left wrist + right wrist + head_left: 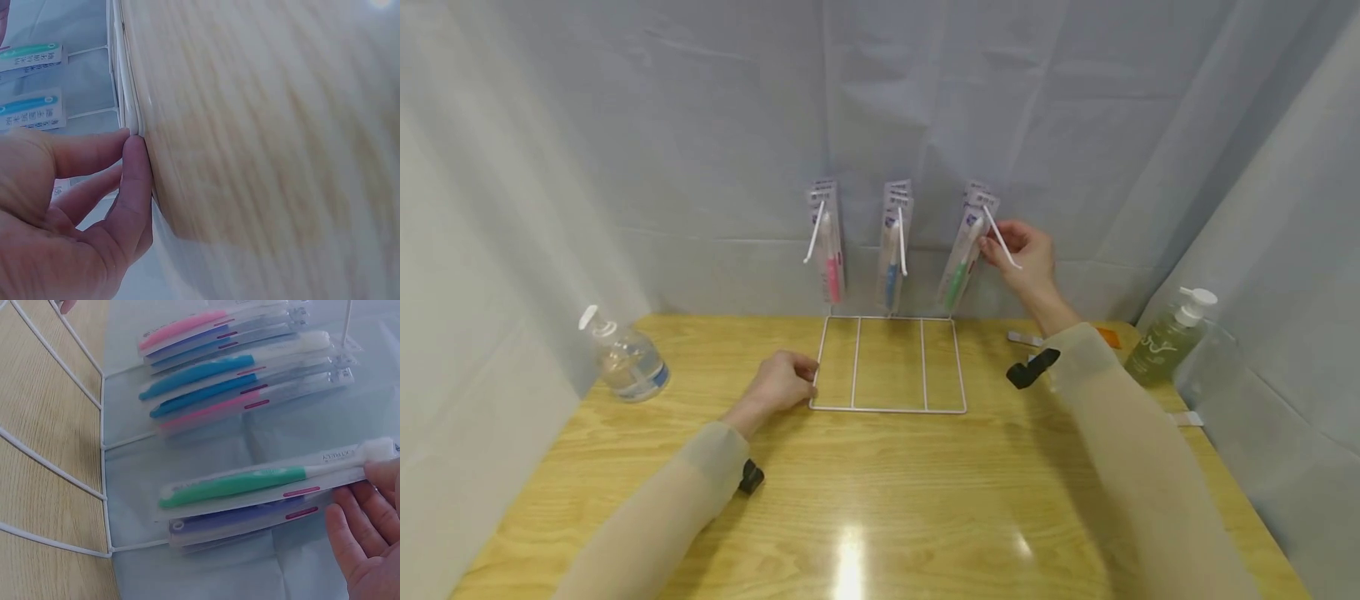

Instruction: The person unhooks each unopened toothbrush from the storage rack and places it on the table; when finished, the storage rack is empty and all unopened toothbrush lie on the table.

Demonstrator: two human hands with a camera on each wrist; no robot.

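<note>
While the left hand (781, 382), nearly closed, pinches the rack (887, 409) by its left wire, likely to steady it at the table's (850, 467) back edge, the right hand (1028, 257) holds the green toothbrush (957, 283) between thumb and fingers at the right hook (1002, 237), presumably to straighten it.

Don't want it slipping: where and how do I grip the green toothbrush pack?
Likely hold the green pack by its edge beside the brush head, from the right, where the right hand pinches it: hung tilted on the white hook, it leaves that edge exposed.
</note>
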